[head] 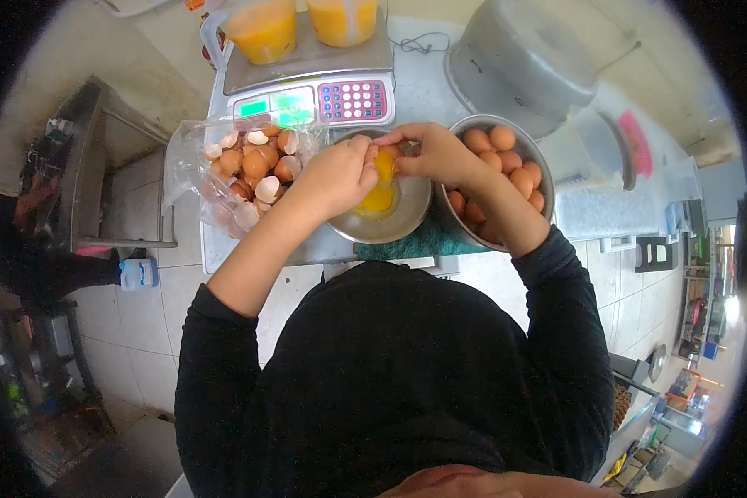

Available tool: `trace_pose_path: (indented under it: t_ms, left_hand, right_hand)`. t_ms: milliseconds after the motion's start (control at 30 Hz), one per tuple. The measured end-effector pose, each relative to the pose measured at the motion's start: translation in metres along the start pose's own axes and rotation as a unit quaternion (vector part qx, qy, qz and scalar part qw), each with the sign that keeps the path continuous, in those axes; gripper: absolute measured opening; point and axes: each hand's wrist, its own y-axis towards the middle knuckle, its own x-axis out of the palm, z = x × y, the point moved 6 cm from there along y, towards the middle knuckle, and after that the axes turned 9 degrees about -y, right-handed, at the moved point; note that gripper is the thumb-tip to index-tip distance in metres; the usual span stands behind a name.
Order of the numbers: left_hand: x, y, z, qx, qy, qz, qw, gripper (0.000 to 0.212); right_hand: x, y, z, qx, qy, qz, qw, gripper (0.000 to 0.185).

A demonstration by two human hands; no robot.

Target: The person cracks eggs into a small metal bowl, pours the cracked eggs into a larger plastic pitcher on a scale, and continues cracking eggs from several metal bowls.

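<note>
Over a metal bowl (411, 215), my left hand (341, 173) and my right hand (434, 152) meet with their fingertips on a cracked brown egg (397, 150). Its yolk (384, 165) hangs between the fingers, above raw egg (375, 200) in the bowl. My fingers hide most of the shell. To the left, a clear plastic bag (183, 155) holds many broken eggshells (255, 163). On the right stands a metal pot (546, 187) of whole brown eggs (521, 183), partly behind my right forearm.
A digital scale (308, 103) at the back carries two containers of yellow liquid (260, 31). A large upturned metal pot (523, 62) stands back right. A green cloth (420, 244) lies at the table's front edge. At far left are another person's leg and a blue jug (138, 274).
</note>
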Motion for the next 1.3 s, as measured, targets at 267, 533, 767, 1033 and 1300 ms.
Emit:
trace_pose_path:
  t_ms: [267, 533, 767, 1033, 1300]
  left_hand:
    - [-0.017, -0.011, 0.018, 0.043, 0.21, -0.01, 0.977, 0.037]
    - [-0.061, -0.029, 0.014, -0.059, -0.274, 0.116, 0.953, 0.035]
    - [-0.095, -0.064, -0.071, -0.212, 0.225, 0.157, 0.938, 0.062]
    - [-0.113, -0.084, -0.02, -0.068, -0.076, 0.29, 0.952, 0.048]
    - [-0.054, -0.033, 0.035, 0.1, -0.133, 0.175, 0.97, 0.035]
  right_hand:
    - [-0.013, -0.016, -0.036, -0.146, -0.312, 0.132, 0.93, 0.047]
    - [-0.052, -0.039, -0.111, -0.206, -0.19, 0.265, 0.923, 0.045]
    - [-0.025, -0.059, 0.032, 0.193, -0.495, -0.027, 0.847, 0.018]
    - [-0.042, -0.074, 0.029, 0.138, -0.31, 0.096, 0.936, 0.024]
    - [-0.037, -0.056, 0.026, 0.098, 0.349, 0.253, 0.897, 0.037]
